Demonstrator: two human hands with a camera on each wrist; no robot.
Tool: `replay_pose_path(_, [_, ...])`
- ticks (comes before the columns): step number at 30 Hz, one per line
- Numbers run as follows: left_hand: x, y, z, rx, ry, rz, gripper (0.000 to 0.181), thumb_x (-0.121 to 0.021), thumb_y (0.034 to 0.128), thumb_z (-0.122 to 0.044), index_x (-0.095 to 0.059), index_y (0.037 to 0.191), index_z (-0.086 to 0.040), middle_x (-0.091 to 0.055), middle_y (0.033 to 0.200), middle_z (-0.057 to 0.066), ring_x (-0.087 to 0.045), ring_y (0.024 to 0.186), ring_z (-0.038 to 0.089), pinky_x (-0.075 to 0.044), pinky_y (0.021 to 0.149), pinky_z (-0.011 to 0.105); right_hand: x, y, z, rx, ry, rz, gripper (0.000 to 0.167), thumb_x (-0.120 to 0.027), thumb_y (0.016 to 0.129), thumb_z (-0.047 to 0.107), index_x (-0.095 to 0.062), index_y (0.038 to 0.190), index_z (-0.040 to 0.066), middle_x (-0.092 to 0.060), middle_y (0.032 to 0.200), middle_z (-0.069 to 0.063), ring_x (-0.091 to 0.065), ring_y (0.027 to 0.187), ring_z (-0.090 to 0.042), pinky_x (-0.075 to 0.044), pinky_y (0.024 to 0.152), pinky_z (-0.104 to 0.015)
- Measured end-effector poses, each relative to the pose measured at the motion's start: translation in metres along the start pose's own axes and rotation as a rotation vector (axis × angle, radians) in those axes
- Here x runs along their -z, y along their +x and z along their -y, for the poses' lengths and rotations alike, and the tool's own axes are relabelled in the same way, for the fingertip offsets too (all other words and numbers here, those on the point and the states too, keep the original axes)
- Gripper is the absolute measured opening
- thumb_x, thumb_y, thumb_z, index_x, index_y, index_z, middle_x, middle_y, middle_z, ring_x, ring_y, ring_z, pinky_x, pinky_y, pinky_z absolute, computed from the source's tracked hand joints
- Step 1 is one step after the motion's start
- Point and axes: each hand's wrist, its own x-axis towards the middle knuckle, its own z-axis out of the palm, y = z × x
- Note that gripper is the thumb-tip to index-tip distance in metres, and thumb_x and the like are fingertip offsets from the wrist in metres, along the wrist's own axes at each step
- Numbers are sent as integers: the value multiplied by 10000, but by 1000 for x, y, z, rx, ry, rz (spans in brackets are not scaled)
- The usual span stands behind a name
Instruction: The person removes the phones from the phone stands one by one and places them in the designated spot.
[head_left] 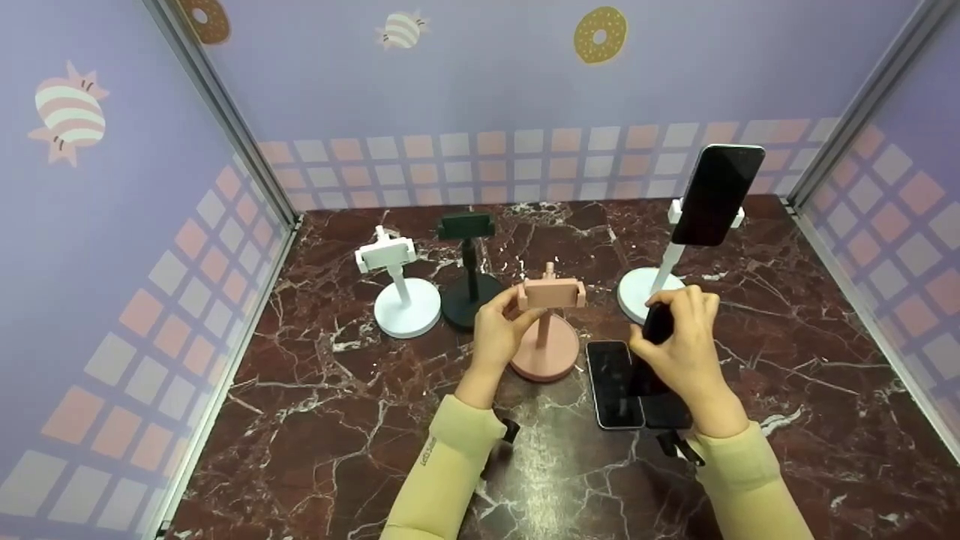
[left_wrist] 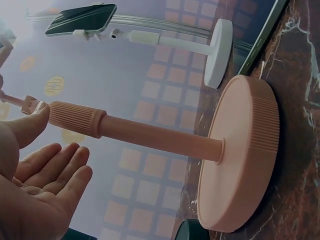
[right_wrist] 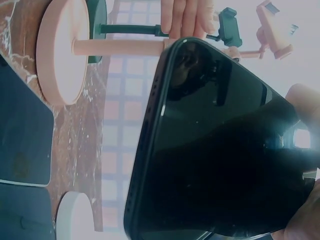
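In the head view, my left hand (head_left: pixel 495 337) holds the pink phone stand (head_left: pixel 547 352) just under its clamp, thumb in front. The left wrist view shows the thumb of this hand (left_wrist: pixel 42 192) against the ribbed collar of the pink stand (left_wrist: pixel 160 137), the other fingers loosely bent. To the right, my right hand (head_left: pixel 694 364) pinches a black phone (head_left: pixel 658 324), tilted and raised above the table. In the right wrist view the dark face of the phone (right_wrist: pixel 215 140) fills the middle, fingers (right_wrist: pixel 304 102) on its edges; the stand's clamp there is unoccupied.
Dark phones (head_left: pixel 616 386) lie side by side below my right hand. A white stand (head_left: pixel 407 307) and a black-green stand (head_left: pixel 470 270) stand behind left. At the back right, another white stand (head_left: pixel 637 289) carries a phone (head_left: pixel 718 196). Patterned panels enclose the marble-look table (head_left: pixel 322 450).
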Motion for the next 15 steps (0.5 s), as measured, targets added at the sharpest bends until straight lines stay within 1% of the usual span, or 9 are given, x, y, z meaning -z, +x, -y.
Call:
replay_pose_path(5, [-6, 4, 2, -50, 110, -1, 338, -854, 834, -95, -745, 1134, 19, -780, 1040, 207, -758, 955, 320, -624, 822, 444, 2, -4, -6, -1, -10, -4, 398, -753, 666, -38, -566, 1017, -27, -487, 933, -201, -327, 921, -375, -242, 851, -452])
replay_pose_path(7, [-8, 4, 3, -69, 138, -2, 307, -848, 839, -89, -748, 1111, 14, -784, 1022, 199, -763, 928, 308, -625, 791, 430, 3, -5, -8, -3, -12, -9, 402, -757, 658, -38, -571, 1015, -25, -488, 929, -199, -327, 916, -372, -239, 848, -454])
replay_pose_path(11, [-12, 5, 6, -97, 140, -11, 283, -839, 843, -77, -752, 1094, 20, -783, 1035, 204, -770, 949, 314, -632, 788, 408, 6, -7, -12, -14, -22, -10, 409, -764, 650, -34, -582, 1016, -16, -493, 933, -193, -328, 912, -368, -236, 841, -457])
replay_pose_path(15, [-14, 5, 8, -122, 137, -23, 244, -828, 841, -57, -754, 1054, 36, -785, 998, 206, -771, 901, 307, -632, 758, 383, 8, -10, -17, -22, -39, -10, 413, -769, 648, -36, -582, 1016, -18, -495, 937, -198, -331, 911, -378, -235, 838, -469])
